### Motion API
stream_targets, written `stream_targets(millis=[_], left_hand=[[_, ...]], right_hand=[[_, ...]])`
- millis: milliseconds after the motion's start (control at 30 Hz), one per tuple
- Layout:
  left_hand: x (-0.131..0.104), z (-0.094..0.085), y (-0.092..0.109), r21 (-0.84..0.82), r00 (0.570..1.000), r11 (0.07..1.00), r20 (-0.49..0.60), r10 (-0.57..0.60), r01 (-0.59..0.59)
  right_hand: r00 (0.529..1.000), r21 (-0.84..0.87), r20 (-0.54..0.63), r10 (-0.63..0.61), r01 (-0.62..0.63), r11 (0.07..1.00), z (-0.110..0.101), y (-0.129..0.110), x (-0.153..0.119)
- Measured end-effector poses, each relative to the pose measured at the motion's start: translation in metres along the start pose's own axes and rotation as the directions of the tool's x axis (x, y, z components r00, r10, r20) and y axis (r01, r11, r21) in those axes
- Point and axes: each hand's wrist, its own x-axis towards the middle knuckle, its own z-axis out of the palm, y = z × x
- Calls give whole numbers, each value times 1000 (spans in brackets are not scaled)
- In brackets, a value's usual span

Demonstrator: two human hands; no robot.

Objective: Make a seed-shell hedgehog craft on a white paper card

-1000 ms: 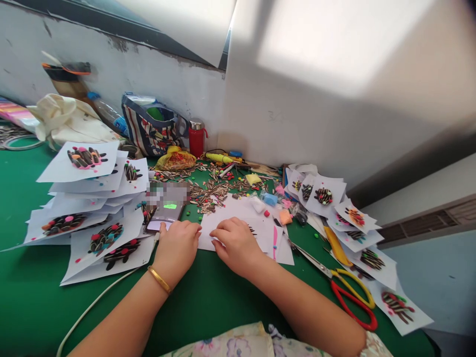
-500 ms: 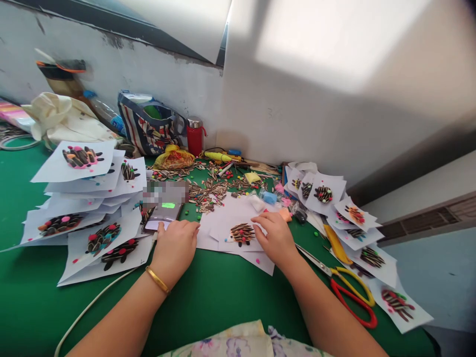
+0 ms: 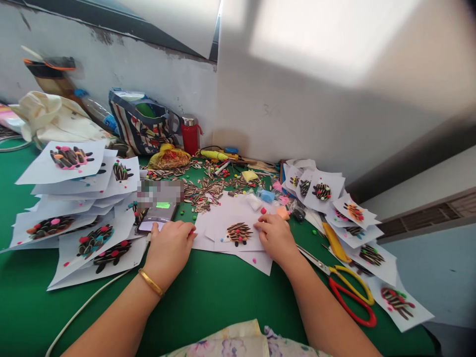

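Note:
A white card with a hedgehog picture (image 3: 240,234) made of striped sunflower seeds and red dots lies between my hands, on other white sheets. My left hand (image 3: 169,250) is closed in a pinch left of the card, beside the phone (image 3: 159,218). A small red clay bit (image 3: 192,231) shows at its fingertips. At the card's right edge rests my right hand (image 3: 277,239), fingers bent and a little apart from the thumb, with nothing visible in them. A red clay lump (image 3: 264,210) lies just beyond its fingertips.
Finished seed-picture cards are stacked left (image 3: 89,243) and right (image 3: 372,255). Loose sunflower seeds (image 3: 206,191) and clay pieces (image 3: 267,196) spread behind the sheets. Scissors (image 3: 334,272) and a yellow cutter (image 3: 334,242) lie right of my right arm. A red flask (image 3: 190,137) stands by the wall.
The view has shifted slightly. My right hand has drawn back from the hedgehog to the card's right edge, uncovering the red lump. A red bit now shows at my left fingertips.

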Motion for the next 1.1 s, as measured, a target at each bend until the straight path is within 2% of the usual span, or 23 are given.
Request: stream_targets(millis=[200, 433, 700, 1100], left_hand=[[0, 1, 1, 0, 1000, 1000, -1, -1, 1], [0, 0, 2, 4, 1000, 1000, -4, -10, 10], [0, 3, 1, 5, 1000, 1000, -9, -9, 9], [0, -2, 2, 13, 1000, 1000, -4, 4, -4]], right_hand=[[999, 33, -17, -44, 45, 998, 1, 0, -1], [994, 41, -107, 22, -18, 999, -2, 1, 2], [988, 28, -151, 28, -24, 999, -2, 3, 4], [989, 103, -146, 26, -11, 995, -1, 3, 3]])
